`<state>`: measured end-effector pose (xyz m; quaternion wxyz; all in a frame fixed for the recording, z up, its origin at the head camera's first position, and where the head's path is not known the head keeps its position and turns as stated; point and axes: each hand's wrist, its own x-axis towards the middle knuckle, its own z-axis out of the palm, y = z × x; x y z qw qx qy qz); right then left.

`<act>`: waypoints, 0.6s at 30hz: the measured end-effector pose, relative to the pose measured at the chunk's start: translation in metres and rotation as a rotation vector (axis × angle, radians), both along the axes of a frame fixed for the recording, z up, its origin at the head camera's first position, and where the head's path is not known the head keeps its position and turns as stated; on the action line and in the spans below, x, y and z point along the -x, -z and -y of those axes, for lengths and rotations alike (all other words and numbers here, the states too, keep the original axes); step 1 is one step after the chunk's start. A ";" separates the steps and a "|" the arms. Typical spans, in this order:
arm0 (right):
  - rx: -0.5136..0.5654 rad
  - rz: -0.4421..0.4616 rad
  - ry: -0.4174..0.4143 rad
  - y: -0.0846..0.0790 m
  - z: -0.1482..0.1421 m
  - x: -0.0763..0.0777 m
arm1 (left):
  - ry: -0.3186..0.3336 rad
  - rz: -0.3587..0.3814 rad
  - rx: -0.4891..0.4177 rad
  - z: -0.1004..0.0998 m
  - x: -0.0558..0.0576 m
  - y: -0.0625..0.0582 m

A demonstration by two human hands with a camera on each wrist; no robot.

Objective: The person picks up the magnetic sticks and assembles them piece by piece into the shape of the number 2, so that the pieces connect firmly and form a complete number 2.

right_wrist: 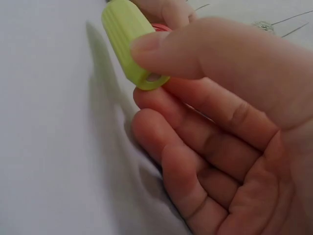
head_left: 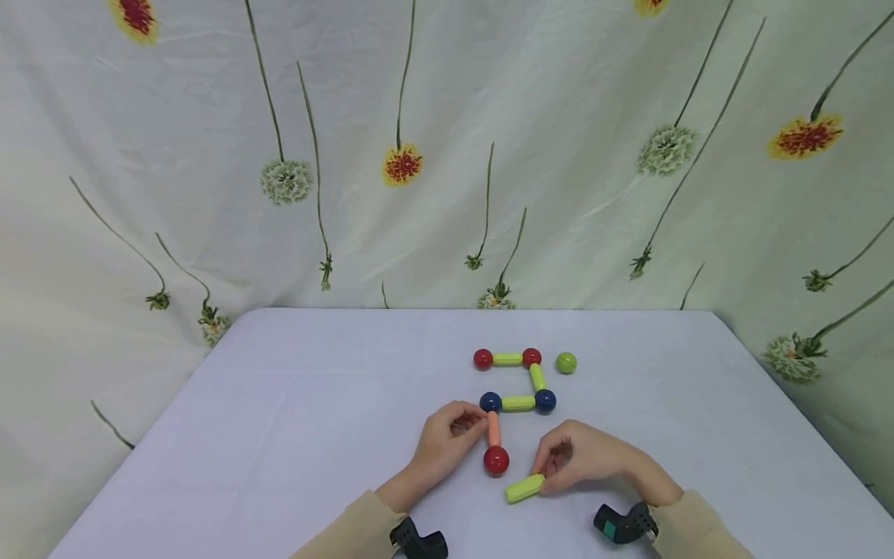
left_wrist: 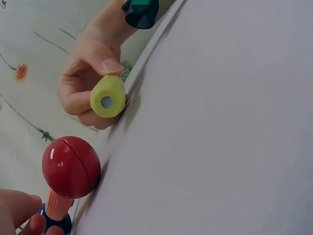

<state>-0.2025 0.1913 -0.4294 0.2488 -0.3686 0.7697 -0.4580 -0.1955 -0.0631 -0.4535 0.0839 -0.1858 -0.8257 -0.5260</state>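
Note:
My right hand [head_left: 583, 454] pinches a yellow-green magnetic stick [head_left: 524, 488] between thumb and fingers, just above the table. A round metal end of this stick [left_wrist: 107, 102] shows in the left wrist view. My left hand [head_left: 447, 439] has its curled fingertips at an orange magnetic stick [head_left: 493, 429], close to a blue ball [head_left: 490, 401]; their exact contact is partly hidden. The orange stick joins that ball to a red ball [head_left: 496, 460]. Farther back, yellow-green sticks link the chain through another blue ball [head_left: 545, 401] to two red balls [head_left: 531, 357].
A loose green ball [head_left: 566, 362] lies right of the chain's far end. The white-covered table [head_left: 314, 404] meets a flower-patterned curtain [head_left: 447, 194] at the back. Each wrist carries a black camera [head_left: 621, 524].

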 end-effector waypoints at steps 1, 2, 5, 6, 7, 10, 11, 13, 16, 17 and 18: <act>0.001 0.010 -0.001 -0.001 -0.002 0.000 | 0.003 0.000 0.000 0.000 -0.001 0.000; 0.001 0.016 -0.001 -0.002 -0.003 0.001 | 0.008 -0.001 -0.001 0.000 -0.003 0.000; 0.007 0.028 -0.002 -0.004 -0.008 0.002 | 0.026 0.009 -0.010 0.000 -0.007 0.000; 0.009 0.029 0.001 -0.004 -0.010 0.003 | 0.034 0.013 -0.011 0.000 -0.008 0.000; 0.011 0.027 0.003 -0.004 -0.011 0.003 | 0.045 0.019 -0.015 0.000 -0.009 0.000; 0.022 0.034 0.011 -0.003 -0.016 0.006 | 0.074 0.029 -0.027 0.001 -0.012 0.000; 0.028 0.042 0.015 -0.003 -0.017 0.006 | 0.082 0.034 -0.029 0.001 -0.014 0.000; 0.040 0.056 0.022 -0.002 -0.020 0.008 | 0.093 0.041 -0.029 0.002 -0.016 -0.001; 0.052 0.069 0.034 0.000 -0.022 0.010 | 0.115 0.046 -0.026 0.002 -0.020 -0.005; 0.055 0.071 0.039 0.000 -0.023 0.011 | 0.131 0.042 -0.030 0.002 -0.023 -0.009; 0.057 0.068 0.043 0.000 -0.024 0.011 | 0.146 0.042 -0.032 0.002 -0.025 -0.013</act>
